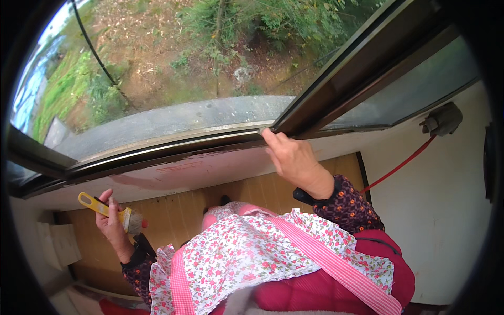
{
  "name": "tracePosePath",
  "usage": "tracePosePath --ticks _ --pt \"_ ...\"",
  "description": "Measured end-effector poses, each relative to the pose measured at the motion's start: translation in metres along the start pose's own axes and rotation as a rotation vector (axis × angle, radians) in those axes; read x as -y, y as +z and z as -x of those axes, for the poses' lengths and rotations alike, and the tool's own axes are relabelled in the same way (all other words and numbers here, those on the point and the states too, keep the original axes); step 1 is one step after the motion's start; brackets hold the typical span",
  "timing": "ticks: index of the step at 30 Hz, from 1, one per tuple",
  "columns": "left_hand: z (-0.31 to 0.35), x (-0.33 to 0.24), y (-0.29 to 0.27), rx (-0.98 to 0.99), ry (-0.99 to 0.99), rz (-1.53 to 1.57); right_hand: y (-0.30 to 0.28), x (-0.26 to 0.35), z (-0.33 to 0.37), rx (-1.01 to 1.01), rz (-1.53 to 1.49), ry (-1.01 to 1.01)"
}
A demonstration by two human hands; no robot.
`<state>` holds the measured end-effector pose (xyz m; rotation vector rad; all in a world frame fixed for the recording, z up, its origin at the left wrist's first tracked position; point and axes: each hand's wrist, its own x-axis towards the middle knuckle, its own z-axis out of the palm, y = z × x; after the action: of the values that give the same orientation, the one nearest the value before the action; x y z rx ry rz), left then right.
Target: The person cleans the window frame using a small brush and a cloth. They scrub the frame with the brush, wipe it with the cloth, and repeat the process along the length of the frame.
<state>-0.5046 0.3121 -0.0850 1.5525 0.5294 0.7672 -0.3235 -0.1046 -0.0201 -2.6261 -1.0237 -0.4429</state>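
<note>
My left hand is closed around a paintbrush with a yellow handle and pale bristles. It is held to the left, below the windowsill and apart from it. My right hand reaches up to the window track, its fingers pinched together beside the lower corner of the dark sliding window frame. A small greyish piece shows at those fingertips against the track; its kind is too small to tell.
A pinkish-stained wall runs beneath the window, above a wood-look floor. A red cable leads up to a grey covered fitting on the right wall. Beyond the window lie a grey ledge and a planted slope.
</note>
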Motion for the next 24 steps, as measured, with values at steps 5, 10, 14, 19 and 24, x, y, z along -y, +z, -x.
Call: tracePosePath --ticks 5,10,14,19,24 --pt "-0.002 -0.014 0.001 0.047 0.002 -0.018 0.016 0.007 -0.007 -0.092 -0.153 -0.048" --pt "-0.001 -0.026 0.007 0.08 0.014 -0.045 0.029 0.054 -0.03 -0.003 -0.297 -0.231" --pt "-0.002 -0.03 0.008 0.105 0.09 -0.04 0.04 0.044 -0.013 -0.223 -0.413 -0.159" --pt "0.0 -0.017 -0.009 -0.111 0.068 -0.068 0.042 -0.025 0.05 -0.262 -0.349 0.182" --pt "-0.005 -0.002 -0.017 -0.242 0.23 -0.01 0.053 -0.032 0.072 -0.378 -0.403 0.426"
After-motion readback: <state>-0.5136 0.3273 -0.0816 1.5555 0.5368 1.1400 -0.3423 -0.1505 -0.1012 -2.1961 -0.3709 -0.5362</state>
